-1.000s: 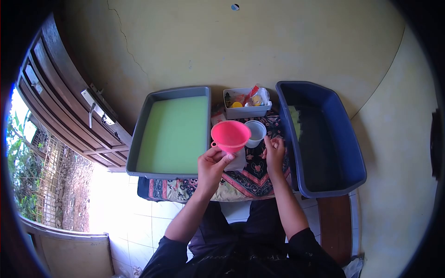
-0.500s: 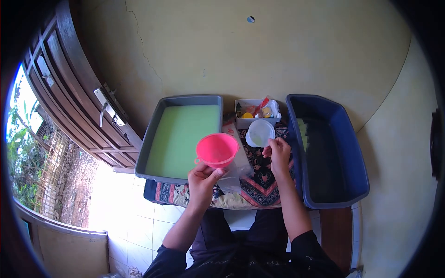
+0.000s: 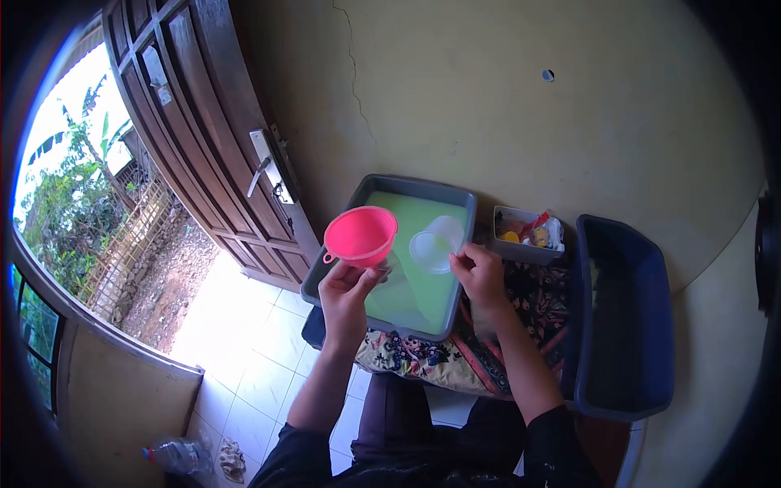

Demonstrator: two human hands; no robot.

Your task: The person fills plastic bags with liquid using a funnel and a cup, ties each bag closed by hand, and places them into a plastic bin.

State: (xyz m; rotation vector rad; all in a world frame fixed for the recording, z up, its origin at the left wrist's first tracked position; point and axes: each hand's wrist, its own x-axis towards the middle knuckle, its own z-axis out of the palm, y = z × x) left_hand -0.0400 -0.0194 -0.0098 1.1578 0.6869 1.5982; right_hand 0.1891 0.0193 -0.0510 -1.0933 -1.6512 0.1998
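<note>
My left hand [image 3: 343,302] pinches the lower part of a pink funnel [image 3: 361,234], its wide mouth facing up. What looks like a clear plastic bag [image 3: 397,291] hangs beside this hand, blurred against the tray. In my right hand [image 3: 482,276] is a clear plastic cup [image 3: 434,246], tilted on its side and gripped at the rim. Both hands are over the front part of a grey tray [image 3: 415,192] that holds pale green liquid. The cup is just right of the funnel, apart from it.
A small grey box [image 3: 529,250] of mixed items stands right of the tray. Beyond it is a deep blue tub [image 3: 663,325]. Patterned cloth [image 3: 533,301] covers the table. An open wooden door [image 3: 220,122] is at left, with a plastic bottle [image 3: 183,455] on the floor.
The view has turned left. My left hand has carried the funnel over the tray. My right hand has lifted the cup off the table and brought it left over the tray.
</note>
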